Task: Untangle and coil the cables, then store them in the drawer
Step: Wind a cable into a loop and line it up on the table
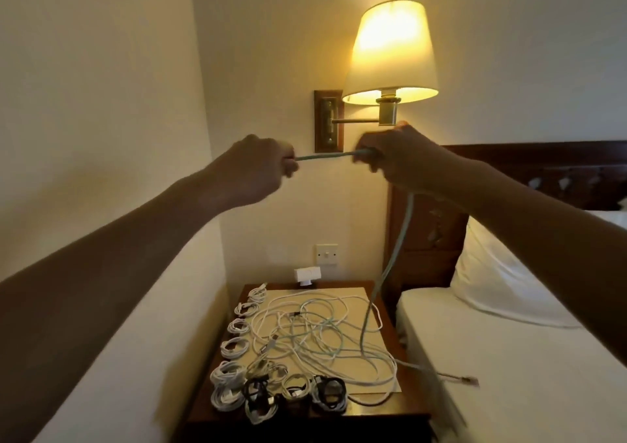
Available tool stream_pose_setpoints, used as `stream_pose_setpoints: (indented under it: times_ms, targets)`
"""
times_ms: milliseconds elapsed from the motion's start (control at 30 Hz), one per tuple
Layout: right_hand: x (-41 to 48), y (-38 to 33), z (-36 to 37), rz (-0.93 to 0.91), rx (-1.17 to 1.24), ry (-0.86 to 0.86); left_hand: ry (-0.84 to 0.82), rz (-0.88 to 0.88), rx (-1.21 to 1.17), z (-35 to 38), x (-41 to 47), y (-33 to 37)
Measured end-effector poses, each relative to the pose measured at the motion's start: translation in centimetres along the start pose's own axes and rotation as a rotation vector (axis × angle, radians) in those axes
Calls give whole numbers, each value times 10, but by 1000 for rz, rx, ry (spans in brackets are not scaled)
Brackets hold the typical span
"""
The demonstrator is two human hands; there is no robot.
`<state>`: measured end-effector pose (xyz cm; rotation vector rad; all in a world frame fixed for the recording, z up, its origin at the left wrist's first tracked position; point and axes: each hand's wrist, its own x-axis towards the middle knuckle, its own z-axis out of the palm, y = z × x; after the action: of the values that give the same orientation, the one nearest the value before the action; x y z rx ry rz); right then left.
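Green cable (393,256) is taut between left hand (258,168) and right hand (397,161), both gripping it, up by the lamp (390,52). The rest drops into the tangle (322,334) on the tabletop (305,422), far end on the bed (509,391). Risk: pulling higher cinches the knot, or drags loops across the coils (234,347) and knocks them off.

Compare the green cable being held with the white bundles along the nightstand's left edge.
The green cable is stretched between left hand and right hand, uncoiled; the white bundles are wound into coils. The green cable is partly lifted; the white bundles rest on the nightstand. Both are cables.
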<state>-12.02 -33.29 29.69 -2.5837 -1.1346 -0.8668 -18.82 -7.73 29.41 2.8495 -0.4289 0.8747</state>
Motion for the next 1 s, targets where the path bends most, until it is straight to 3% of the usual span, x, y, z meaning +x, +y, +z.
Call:
stream_pose_setpoints:
  times_ms: [100, 200, 300, 400, 467, 500, 600, 667, 767, 867, 1000]
  targets:
    - [-41, 65, -1, 198, -30, -30, 20, -177, 152, 3, -23, -64]
    - [-101, 110, 8, 475, 77, -49, -22, -398, 95, 20, -64, -115]
    - [-148, 125, 38, 627, 104, -157, -79, -610, 59, 45, -83, -144]
    - [-166, 104, 55, 685, 179, -552, -200, -611, -3, 58, -77, -115]
    - [-156, 75, 54, 629, 200, -818, -310, -500, -254, 57, -68, -68]
    - [-146, 58, 52, 580, 240, -846, -316, -432, -372, 56, -63, -46]
    - [-111, -3, 52, 421, 512, -632, -309, -202, -505, 50, -50, 24]
    - [-96, -35, 59, 342, 774, -513, -275, -56, -453, 47, -46, 53]
    - [-94, -51, 71, 394, 1052, -386, -141, 63, -302, 49, -51, 44]
    - [-117, -22, 92, 463, 982, -308, -115, 65, -147, 67, -73, -3]
    - [-176, 34, 134, 523, 466, -278, -179, -161, -26, 102, -109, -81]
